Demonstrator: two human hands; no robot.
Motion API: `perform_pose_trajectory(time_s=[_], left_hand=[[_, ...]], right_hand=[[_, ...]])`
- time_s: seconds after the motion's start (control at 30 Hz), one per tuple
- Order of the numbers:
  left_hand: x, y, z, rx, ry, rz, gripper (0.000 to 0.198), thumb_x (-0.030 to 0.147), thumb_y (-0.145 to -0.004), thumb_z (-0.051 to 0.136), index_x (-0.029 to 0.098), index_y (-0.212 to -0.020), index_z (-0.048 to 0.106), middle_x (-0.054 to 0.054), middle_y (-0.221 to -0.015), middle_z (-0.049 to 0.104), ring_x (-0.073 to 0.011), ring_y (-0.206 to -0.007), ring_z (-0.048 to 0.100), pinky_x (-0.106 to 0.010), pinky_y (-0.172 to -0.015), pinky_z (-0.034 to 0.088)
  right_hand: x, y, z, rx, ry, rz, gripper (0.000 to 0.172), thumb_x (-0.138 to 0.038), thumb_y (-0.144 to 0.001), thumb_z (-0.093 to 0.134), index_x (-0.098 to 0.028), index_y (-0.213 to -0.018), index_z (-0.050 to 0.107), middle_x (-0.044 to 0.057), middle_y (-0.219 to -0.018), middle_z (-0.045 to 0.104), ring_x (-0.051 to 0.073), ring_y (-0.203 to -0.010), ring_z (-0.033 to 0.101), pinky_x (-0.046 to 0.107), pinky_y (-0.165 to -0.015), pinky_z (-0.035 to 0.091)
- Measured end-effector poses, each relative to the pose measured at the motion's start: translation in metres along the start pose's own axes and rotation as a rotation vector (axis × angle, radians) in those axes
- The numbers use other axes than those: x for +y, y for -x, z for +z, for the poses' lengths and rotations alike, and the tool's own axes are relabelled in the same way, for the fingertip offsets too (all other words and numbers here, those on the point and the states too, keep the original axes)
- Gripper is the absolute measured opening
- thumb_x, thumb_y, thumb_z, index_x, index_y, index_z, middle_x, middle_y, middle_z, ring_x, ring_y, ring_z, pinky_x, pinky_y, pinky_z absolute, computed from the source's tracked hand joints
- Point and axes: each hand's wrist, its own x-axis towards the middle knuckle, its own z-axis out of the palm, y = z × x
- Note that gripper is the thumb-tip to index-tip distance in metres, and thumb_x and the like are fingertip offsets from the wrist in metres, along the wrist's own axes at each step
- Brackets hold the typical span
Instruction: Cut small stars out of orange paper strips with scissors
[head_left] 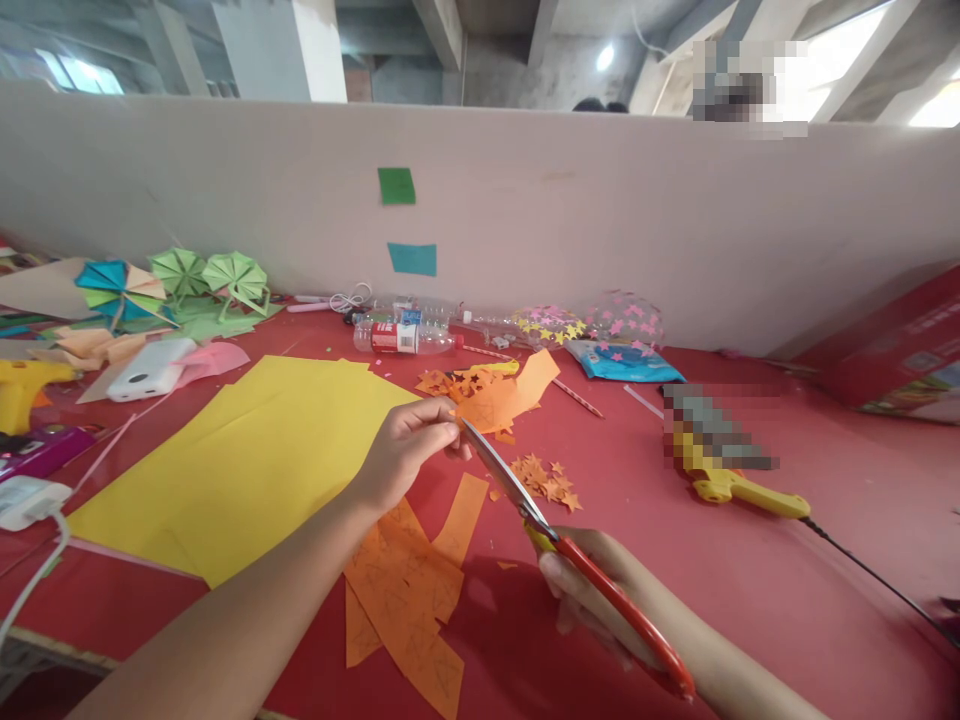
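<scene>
My left hand (pixel 412 445) is closed in a pinch on a piece of orange paper (pixel 517 395) near the middle of the view. My right hand (pixel 600 580) is wrapped round red-handled scissors (pixel 517 490). The scissors' tip lies right by the left fingertips, at the paper's lower edge. Below the hands lie orange sheets (pixel 409 590) with drawn star outlines. A small pile of cut orange stars (pixel 547 480) rests right of the blades, and orange scraps (pixel 465 383) lie behind the left hand.
Yellow sheets (pixel 247 450) spread at the left. Plastic bottles (pixel 420 338) and a blue packet (pixel 626 362) stand along the white partition (pixel 487 200). A yellow glue gun (pixel 750 492) lies at the right. Folded paper wheels (pixel 236 280), a white device (pixel 150 368) and a cable are at the left.
</scene>
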Motion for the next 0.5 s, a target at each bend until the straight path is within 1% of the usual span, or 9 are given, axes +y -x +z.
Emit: perform_pose_trajectory(time_s=[0.17,0.3,0.43,0.5], left_hand=[[0.0001,-0.0005,0.0023,-0.023,0.067,-0.033,0.016,0.022,-0.079,0.056,0.016,-0.067,0.065,-0.002,-0.065,0.063,-0.0127,-0.062,0.06,-0.027,-0.065,0.049],[-0.0008,-0.0016,0.0033,0.021,0.086,-0.027,0.016,0.023,-0.08,0.057,0.017,-0.07,0.067,-0.001,-0.064,0.062,-0.0122,-0.061,0.059,-0.026,-0.063,0.047],[-0.0012,-0.0022,0.0025,0.044,0.083,-0.015,0.015,0.023,-0.08,0.057,0.017,-0.069,0.065,0.0,-0.064,0.062,-0.0121,-0.061,0.059,-0.026,-0.063,0.047],[-0.001,-0.0021,0.0023,0.044,0.074,-0.013,0.016,0.023,-0.08,0.056,0.017,-0.067,0.064,0.0,-0.064,0.061,-0.0119,-0.061,0.058,-0.026,-0.063,0.047]], right_hand=[[-0.0007,-0.0008,0.0018,0.024,0.026,0.024,0.058,-0.076,-0.073,0.051,-0.02,-0.065,0.041,-0.004,-0.053,0.051,0.002,-0.029,0.033,0.015,-0.028,0.025],[-0.0043,0.0015,0.0029,0.068,0.008,0.001,0.053,-0.07,-0.077,0.053,-0.02,-0.064,0.039,-0.005,-0.053,0.049,0.003,-0.033,0.036,0.015,-0.031,0.025],[-0.0046,0.0022,0.0018,0.06,0.005,-0.007,0.052,-0.068,-0.078,0.054,-0.02,-0.064,0.04,-0.005,-0.054,0.049,0.003,-0.033,0.037,0.016,-0.032,0.025],[-0.0022,0.0011,0.0002,0.045,0.013,-0.014,0.053,-0.069,-0.078,0.053,-0.02,-0.065,0.04,-0.004,-0.056,0.051,0.002,-0.033,0.036,0.016,-0.031,0.025]])
